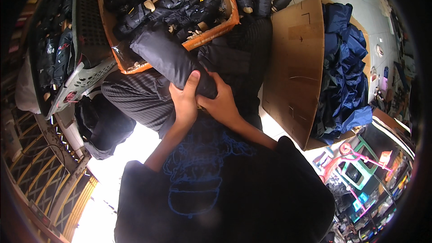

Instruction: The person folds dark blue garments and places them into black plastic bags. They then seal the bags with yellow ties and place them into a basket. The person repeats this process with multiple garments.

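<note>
Between my hands is a black folded umbrella point(164, 56), a thick roll of shiny cloth that slants from upper left to lower right. My left hand point(184, 96) grips its near end, thumb laid on top of the cloth. From the other side my right hand point(220, 101) closes around the same end, its fingers partly hidden. The roll's far end overlaps an orange-rimmed box point(233, 15) full of similar black umbrellas point(166, 6) with pale wooden-looking ends.
On the right stands a cardboard box point(292, 72) with dark blue cloth point(344, 67) piled in it. A grey plastic crate point(83, 78) with black umbrellas is at the left. A green stool point(360, 171) and pink toy scooter point(330, 166) lie lower right, a metal lattice gate point(40, 162) lower left.
</note>
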A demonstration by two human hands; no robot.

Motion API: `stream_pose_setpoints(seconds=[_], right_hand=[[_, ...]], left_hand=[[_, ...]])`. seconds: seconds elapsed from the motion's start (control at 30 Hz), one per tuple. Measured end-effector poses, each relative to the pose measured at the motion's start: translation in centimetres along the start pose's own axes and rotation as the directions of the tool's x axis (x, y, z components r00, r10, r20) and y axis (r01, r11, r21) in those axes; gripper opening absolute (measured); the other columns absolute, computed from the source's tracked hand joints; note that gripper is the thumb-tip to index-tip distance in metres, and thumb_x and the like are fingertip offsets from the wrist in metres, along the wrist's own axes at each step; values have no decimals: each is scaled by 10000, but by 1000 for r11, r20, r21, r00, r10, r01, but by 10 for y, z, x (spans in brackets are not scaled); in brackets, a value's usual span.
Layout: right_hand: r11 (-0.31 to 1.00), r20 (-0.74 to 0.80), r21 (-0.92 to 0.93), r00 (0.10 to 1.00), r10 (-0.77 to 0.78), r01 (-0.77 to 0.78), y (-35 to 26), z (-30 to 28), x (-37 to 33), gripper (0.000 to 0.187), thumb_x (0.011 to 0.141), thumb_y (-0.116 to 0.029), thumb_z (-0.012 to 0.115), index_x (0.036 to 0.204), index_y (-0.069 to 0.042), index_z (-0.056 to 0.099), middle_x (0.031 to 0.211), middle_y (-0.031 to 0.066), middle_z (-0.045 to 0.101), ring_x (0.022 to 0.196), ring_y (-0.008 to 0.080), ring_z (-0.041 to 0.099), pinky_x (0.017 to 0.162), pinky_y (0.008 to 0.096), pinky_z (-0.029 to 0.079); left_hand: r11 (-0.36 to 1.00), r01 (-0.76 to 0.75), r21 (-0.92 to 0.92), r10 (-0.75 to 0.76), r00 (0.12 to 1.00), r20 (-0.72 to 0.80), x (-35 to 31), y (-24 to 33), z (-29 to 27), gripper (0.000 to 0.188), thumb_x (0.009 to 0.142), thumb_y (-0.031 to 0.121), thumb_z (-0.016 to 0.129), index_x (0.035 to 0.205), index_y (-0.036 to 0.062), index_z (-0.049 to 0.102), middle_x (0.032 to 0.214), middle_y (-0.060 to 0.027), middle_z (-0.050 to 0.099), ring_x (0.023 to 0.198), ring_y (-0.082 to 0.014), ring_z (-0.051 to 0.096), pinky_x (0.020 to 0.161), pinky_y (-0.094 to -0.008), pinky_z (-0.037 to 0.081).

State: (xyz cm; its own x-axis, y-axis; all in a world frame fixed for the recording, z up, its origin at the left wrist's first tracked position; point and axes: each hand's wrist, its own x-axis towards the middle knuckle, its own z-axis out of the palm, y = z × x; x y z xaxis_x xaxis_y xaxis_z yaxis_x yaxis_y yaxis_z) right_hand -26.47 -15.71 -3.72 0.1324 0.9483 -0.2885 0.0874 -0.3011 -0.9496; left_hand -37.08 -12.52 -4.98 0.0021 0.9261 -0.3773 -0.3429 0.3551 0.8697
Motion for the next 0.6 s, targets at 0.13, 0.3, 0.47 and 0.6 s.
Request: stream_pose_setpoints(seconds=[0.13, 0.3, 0.47, 0.6], right_hand=[[995, 40, 90, 998, -47, 43, -6, -4, 13, 547, 717, -140, 733, 1185, 51, 524, 964, 124, 657, 890, 145, 627, 811, 295, 500], [990, 191, 128, 978, -81, 57, -7, -14, 25, 635, 722, -218, 771, 1227, 54, 498, 1047, 194, 641, 990, 269, 644, 872, 341, 479], [985, 138, 104, 979, -152, 139, -23, -11, 18, 734, 756, -211, 719, 1360, 37, 383, 1301, 205, 501, 1234, 245, 486, 1036, 362, 360], [990, 164, 32, 977, -137, 134, -28, -15, 20, 757, 738, -232, 750, 1358, 14, 392, 1245, 194, 544, 1180, 253, 531, 998, 352, 395]], left_hand=[[980, 79, -184, -36, 973, 227, 17, 10, -8, 489, 917, 382, 586, 1153, -46, 559, 1083, -157, 645, 990, -231, 630, 896, -334, 483], [961, -32, -276, 134, 923, 361, 33, 46, 10, 620, 876, 429, 602, 1243, -42, 440, 1066, -213, 622, 969, -293, 637, 880, -387, 514], [968, -183, -170, 221, 944, 246, 35, 52, 14, 446, 853, 267, 683, 1133, -30, 505, 968, -152, 626, 857, -261, 655, 778, -355, 536], [946, -321, 31, 298, 908, 294, 36, 50, 15, 476, 869, 362, 642, 1101, -32, 508, 964, -141, 609, 882, -226, 621, 792, -343, 507]])
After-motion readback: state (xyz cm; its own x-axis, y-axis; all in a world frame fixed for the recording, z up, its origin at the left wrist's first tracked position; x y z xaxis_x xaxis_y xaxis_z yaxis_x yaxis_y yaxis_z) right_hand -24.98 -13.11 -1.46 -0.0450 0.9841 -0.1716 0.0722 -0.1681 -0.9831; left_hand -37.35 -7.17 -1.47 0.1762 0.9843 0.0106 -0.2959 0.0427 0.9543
